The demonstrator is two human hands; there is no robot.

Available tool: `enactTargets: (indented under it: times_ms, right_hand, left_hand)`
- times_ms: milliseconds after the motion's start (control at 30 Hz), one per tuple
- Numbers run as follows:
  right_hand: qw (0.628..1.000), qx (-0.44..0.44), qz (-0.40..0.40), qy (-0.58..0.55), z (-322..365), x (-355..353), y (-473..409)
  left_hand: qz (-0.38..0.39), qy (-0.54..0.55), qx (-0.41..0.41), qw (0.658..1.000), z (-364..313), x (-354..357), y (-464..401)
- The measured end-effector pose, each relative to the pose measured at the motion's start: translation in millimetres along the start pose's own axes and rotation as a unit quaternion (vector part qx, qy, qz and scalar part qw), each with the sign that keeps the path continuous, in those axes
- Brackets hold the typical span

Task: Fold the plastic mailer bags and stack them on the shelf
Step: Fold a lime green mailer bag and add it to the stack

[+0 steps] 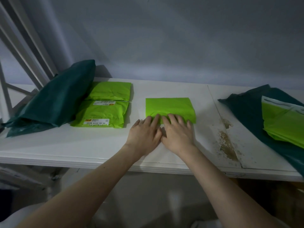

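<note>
Left hand [144, 134]: flat, fingers straight, pressing the near edge of the folded green mailer [169, 108].
Right hand [178, 132]: flat beside it, thumbs touching, pressing the same edge.
Folded green mailer: mid-shelf [92, 145].
Stacked green mailers [102, 116]: shelf's left part.
Dark green bags [54, 99]: far left end.
Unfolded mailers [283, 125]: right end.

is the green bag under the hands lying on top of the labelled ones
No, the folded green bag lies apart from the labelled bags, on bare shelf.
</note>
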State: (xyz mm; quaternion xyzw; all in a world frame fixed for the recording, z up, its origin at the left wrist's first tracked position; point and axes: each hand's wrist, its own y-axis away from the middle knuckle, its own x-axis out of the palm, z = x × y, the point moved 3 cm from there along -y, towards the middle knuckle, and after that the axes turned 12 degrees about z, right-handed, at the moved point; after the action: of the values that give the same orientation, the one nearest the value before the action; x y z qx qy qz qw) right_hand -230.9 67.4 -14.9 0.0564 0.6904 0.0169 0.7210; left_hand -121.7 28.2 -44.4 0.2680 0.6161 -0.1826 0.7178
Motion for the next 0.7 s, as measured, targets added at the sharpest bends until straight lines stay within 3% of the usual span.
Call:
enactTargets:
  times_ms: [233,333,467,700]
  right_hand:
    - [0.997,0.062,-0.02,-0.036,-26,-6,1]
    - [0.993,0.101,0.015,-0.065,-55,-6,1]
    - [0.992,0.099,0.06,-0.045,-74,-5,4]
    - [0.99,0.103,0.065,-0.071,-74,-3,4]
  left_hand:
    - [-0.054,0.043,-0.035,0.997,-7,-16,5]
    - [-0.059,0.068,-0.046,0.995,-11,-20,8]
    - [-0.054,0.067,-0.042,0.995,-9,-22,5]
    - [-0.075,0.062,-0.064,0.993,-4,-30,0]
